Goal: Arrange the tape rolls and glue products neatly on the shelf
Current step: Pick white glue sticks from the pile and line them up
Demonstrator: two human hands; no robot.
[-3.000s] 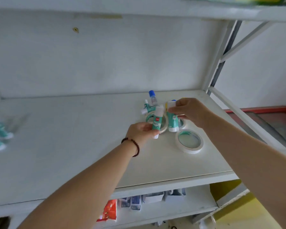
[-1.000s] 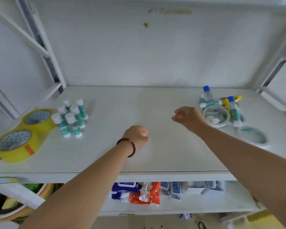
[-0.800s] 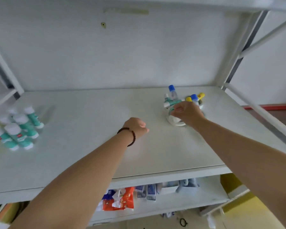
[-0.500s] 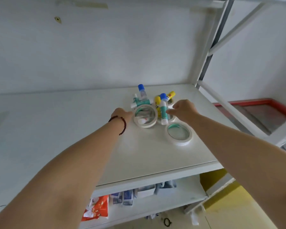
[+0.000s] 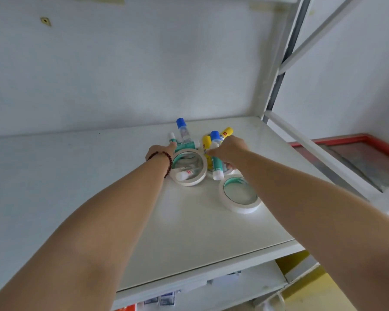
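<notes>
While both arms stretch out over the white shelf (image 5: 189,221), the hands meet a small heap of tape and glue at its far right. The left hand (image 5: 161,151), with a dark bead bracelet (image 5: 166,161) at the wrist, reaches to the far edge of a white tape roll (image 5: 189,167) with a teal inner core; its fingers are hidden behind the hand, so I cannot tell whether they grip anything. Inside that roll lies a small white-capped glue stick (image 5: 184,175) on its side. The right hand (image 5: 228,150) closes its fingertips on a teal glue stick (image 5: 217,167) with a white base, which leans across a second roll mostly hidden under it. Just behind stand or lean a blue-capped stick (image 5: 214,136), a yellow stick (image 5: 206,142) and another yellow one (image 5: 226,132) lying farther right. A clear bottle with a blue cap (image 5: 182,130) stands upright at the far side of the heap, with a thin white-tipped stick (image 5: 172,138) to its left. A third white roll (image 5: 239,194), also teal inside, lies flat nearer and to the right, apart from the others. On the lower shelf (image 5: 245,286), some packets (image 5: 160,300) show, too blurred to identify.
</notes>
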